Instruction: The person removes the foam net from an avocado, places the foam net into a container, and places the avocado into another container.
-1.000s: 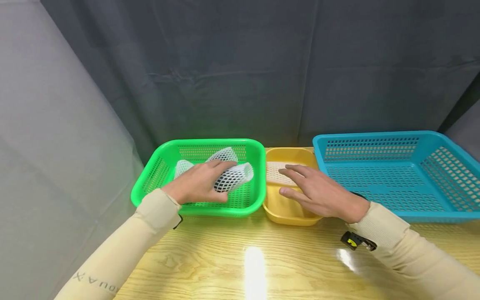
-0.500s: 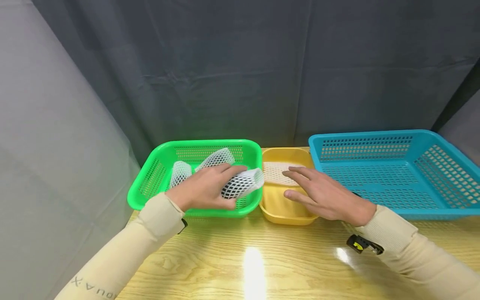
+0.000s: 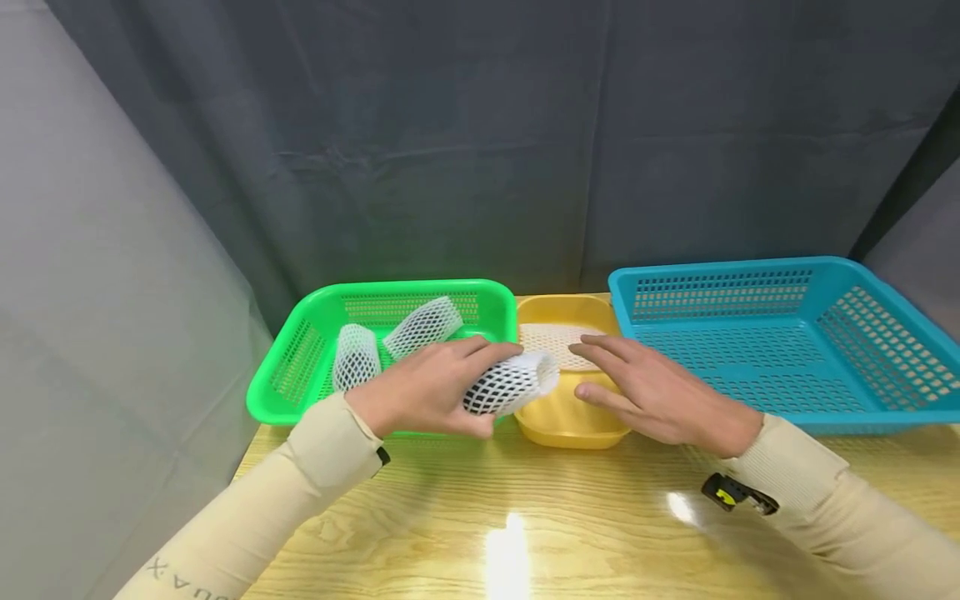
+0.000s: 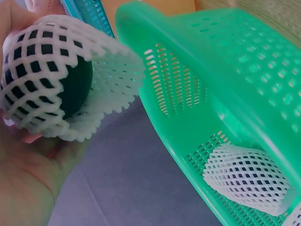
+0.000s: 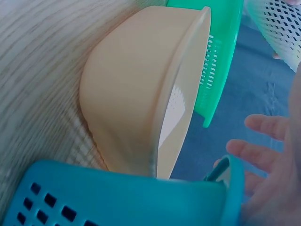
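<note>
My left hand (image 3: pixel 435 387) grips a foam-netted dark object (image 3: pixel 506 389) above the left rim of the yellow tub (image 3: pixel 573 437); my right hand (image 3: pixel 656 393), fingers loosely extended, holds nothing above the tub's right side. Carrying seems the step; continuing would call for steady hold.

Row of dark letters on left sleeve (image 3: pixel 247 525), below and left of green basket (image 3: pixel 420 287) in head view: X, then seemingly A or inverted V, then U; further strokes cut off by frame edge. Black buckle (image 3: pixel 763 502) at right cuff, below and right of green basket: yellow mark (image 3: pixel 725 497), too small to read.
</note>
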A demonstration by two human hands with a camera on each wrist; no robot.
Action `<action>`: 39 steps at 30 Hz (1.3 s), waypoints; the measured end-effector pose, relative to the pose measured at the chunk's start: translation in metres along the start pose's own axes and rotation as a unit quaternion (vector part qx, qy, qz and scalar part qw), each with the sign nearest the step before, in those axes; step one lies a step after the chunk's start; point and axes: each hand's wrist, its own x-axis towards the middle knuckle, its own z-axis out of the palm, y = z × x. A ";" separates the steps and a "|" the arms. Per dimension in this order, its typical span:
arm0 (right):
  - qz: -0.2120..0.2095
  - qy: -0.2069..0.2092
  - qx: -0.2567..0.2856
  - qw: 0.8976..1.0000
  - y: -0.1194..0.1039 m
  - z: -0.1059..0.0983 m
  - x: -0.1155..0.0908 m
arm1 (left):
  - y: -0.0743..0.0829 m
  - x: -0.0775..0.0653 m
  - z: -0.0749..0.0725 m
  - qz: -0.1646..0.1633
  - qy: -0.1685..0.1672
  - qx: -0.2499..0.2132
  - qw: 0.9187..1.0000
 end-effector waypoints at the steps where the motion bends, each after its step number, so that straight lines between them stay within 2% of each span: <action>1: 0.000 0.002 -0.001 1.000 0.000 0.000 -0.001 | 0.000 0.000 0.000 -0.001 -0.002 0.000 1.000; 5: -0.002 0.007 0.001 1.000 0.000 -0.002 -0.007 | 0.003 0.001 0.002 0.000 -0.004 0.004 1.000; 10: -0.006 0.017 0.003 1.000 0.000 -0.004 -0.014 | 0.006 0.003 0.003 0.011 0.012 0.006 1.000; 19: -0.020 0.029 -0.004 0.999 -0.002 -0.002 -0.024 | 0.017 0.006 0.010 0.045 0.017 -0.006 0.999; 25: -0.021 0.031 -0.004 0.999 -0.004 -0.001 -0.034 | 0.024 0.006 0.017 0.058 0.001 -0.018 0.998; 32: -0.052 0.055 -0.017 0.997 -0.007 0.003 -0.041 | 0.031 0.005 0.024 0.064 -0.011 -0.011 0.998; 39: -0.061 0.053 -0.022 0.996 -0.017 0.002 -0.050 | 0.042 0.000 0.031 0.112 0.016 0.021 0.993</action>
